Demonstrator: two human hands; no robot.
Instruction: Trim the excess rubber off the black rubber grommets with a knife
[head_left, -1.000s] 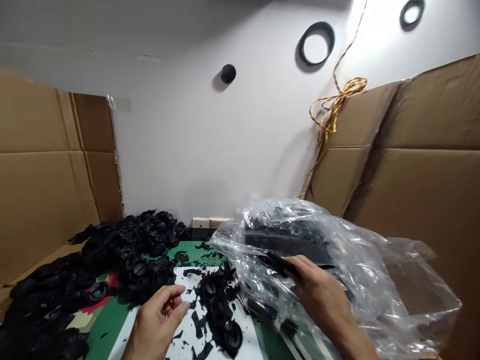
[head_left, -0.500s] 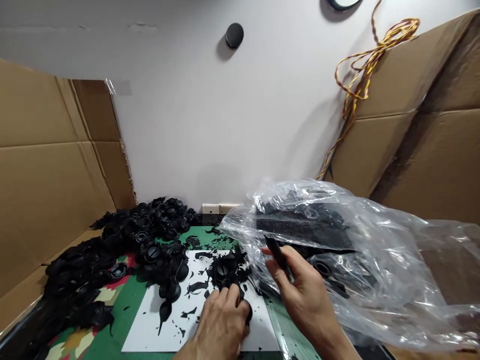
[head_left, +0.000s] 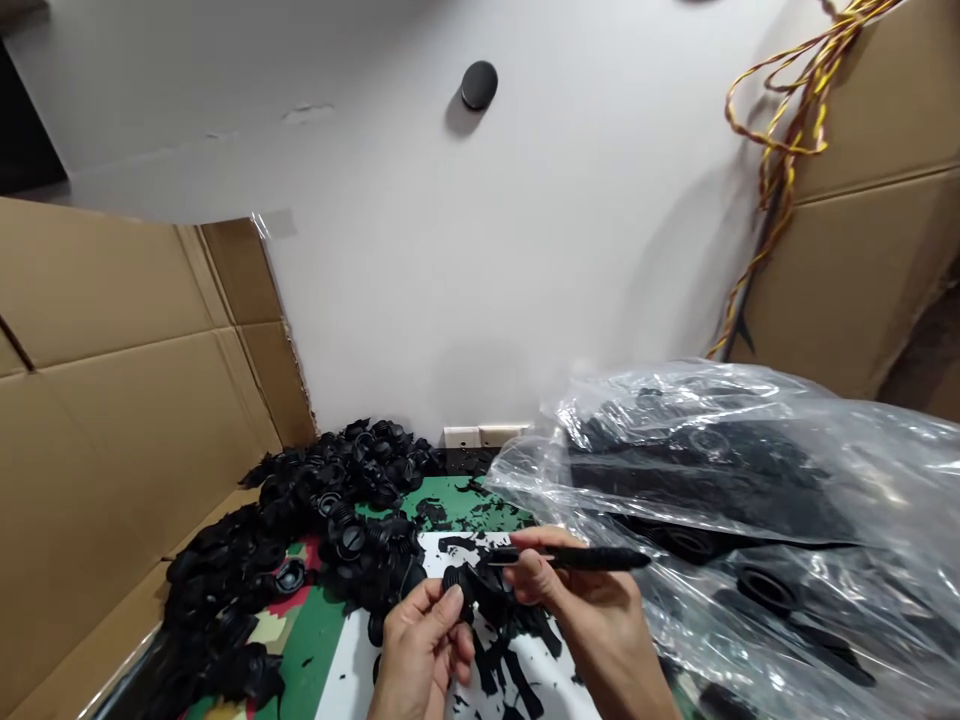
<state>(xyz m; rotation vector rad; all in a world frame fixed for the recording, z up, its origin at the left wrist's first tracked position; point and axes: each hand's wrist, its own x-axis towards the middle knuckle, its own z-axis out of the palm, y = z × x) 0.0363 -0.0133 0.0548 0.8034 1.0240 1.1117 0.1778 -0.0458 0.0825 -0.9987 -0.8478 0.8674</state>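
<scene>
My left hand (head_left: 426,640) pinches a small black ribbed part (head_left: 454,582) between thumb and fingers, with a dark flap hanging beside it. My right hand (head_left: 592,610) grips a black pen-shaped tool (head_left: 600,558) with a thin metallic tip. The tool lies nearly level and points left, its tip just above and right of the held part. Beneath both hands, black scraps (head_left: 517,680) are strewn over a white sheet (head_left: 346,665).
A heap of black ribbed parts (head_left: 352,470) spreads along the left and back. On the right lies a clear plastic bag (head_left: 795,480) with black pieces inside. Cardboard panels (head_left: 120,300) flank the green work surface (head_left: 304,640). Twisted yellow-brown wire (head_left: 780,180) hangs at right.
My left hand has lifted off the sheet and now holds up a ribbed part. My right hand has swung the tool from steep to nearly level, toward that part. The view has shifted.
</scene>
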